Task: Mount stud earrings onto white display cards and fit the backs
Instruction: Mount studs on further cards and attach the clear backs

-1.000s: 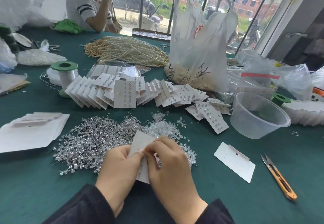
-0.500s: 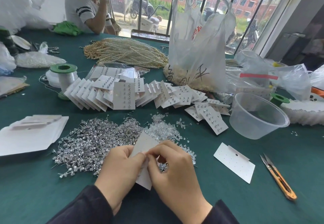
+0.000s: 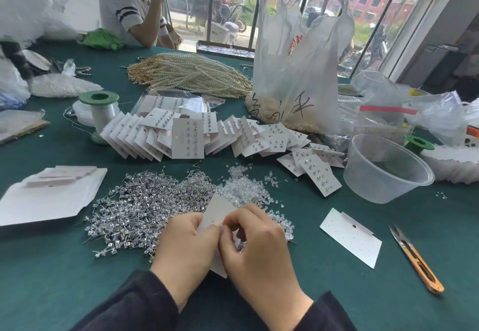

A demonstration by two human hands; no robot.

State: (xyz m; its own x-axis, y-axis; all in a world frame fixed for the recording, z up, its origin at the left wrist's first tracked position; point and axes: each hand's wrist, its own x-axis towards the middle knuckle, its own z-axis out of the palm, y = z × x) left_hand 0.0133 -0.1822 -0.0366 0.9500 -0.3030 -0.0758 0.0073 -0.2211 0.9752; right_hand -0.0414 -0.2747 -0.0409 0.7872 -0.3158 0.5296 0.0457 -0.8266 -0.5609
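A white display card [image 3: 217, 210] stands tilted between my hands, just above the green table. My left hand [image 3: 185, 247] grips its left edge. My right hand [image 3: 255, 246] pinches at the card's face with thumb and forefinger; what sits between those fingertips is too small to tell. A heap of silver stud earrings [image 3: 140, 208] lies to the left behind the card. Clear plastic backs [image 3: 242, 188] are piled beside them on the right. Filled cards [image 3: 186, 136] lie fanned in a row further back. Another blank card [image 3: 351, 236] lies flat to the right.
Orange-handled snips [image 3: 414, 255] lie at the right. A clear plastic tub [image 3: 386, 168] stands behind them. A stack of white sheets [image 3: 49, 193] sits at the left. Pearl strands [image 3: 189, 74], a plastic bag [image 3: 298, 71] and thread spools [image 3: 99, 107] fill the back. A person [image 3: 129, 9] sits opposite.
Both hands stayed on the card and shifted only slightly. My right fingertips moved a little along the card's face.
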